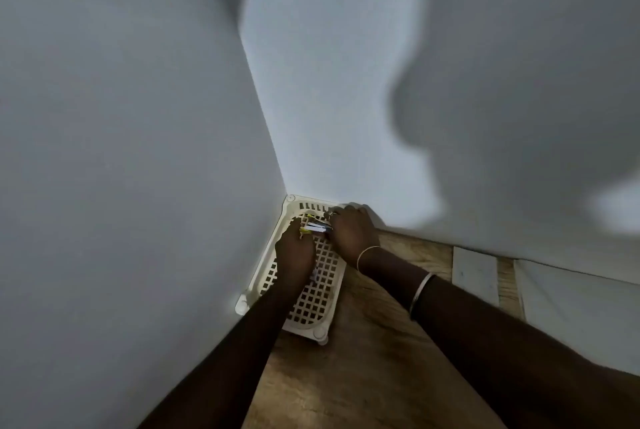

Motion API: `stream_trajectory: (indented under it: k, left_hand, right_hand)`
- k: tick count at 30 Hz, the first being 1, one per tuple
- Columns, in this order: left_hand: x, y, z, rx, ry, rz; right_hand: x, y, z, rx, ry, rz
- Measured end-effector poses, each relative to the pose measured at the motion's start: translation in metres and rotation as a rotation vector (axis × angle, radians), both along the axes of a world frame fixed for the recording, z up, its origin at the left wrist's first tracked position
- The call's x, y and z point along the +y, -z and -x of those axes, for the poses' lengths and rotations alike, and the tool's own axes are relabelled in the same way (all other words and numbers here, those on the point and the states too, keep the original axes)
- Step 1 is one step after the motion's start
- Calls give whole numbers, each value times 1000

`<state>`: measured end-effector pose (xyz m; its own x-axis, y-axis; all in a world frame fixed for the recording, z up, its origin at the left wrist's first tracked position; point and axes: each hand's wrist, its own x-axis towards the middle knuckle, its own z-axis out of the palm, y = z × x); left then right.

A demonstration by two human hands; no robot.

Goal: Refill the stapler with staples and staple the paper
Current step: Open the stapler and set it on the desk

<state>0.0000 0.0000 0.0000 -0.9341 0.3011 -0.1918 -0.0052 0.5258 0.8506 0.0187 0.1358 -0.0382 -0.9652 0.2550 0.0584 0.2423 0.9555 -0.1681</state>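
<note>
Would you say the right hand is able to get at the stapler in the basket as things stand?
Probably yes: the right hand is already at the stapler, low inside the open-topped basket. The left hand meets it from the other side and blocks nothing.

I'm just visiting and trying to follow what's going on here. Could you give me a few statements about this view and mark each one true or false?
1. Both hands are over a cream lattice basket. True: the left hand and right hand are both above it.
2. The basket sits in the middle of the floor, away from any wall. False: it is pushed into the corner where two white walls meet.
3. The right wrist wears a thin bangle. True.
4. The hands are apart, with nothing between them. False: they meet around a small yellow and silver stapler.
5. The floor is plain white tile. False: the floor looks wood-patterned brown.
</note>
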Motion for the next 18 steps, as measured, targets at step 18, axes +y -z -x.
stream_trajectory:
  k: [18]
  left_hand:
    - [-2, -2, 6, -105, -170, -243]
  right_hand:
    - [-8, -7, -24, 277, 105, 278]
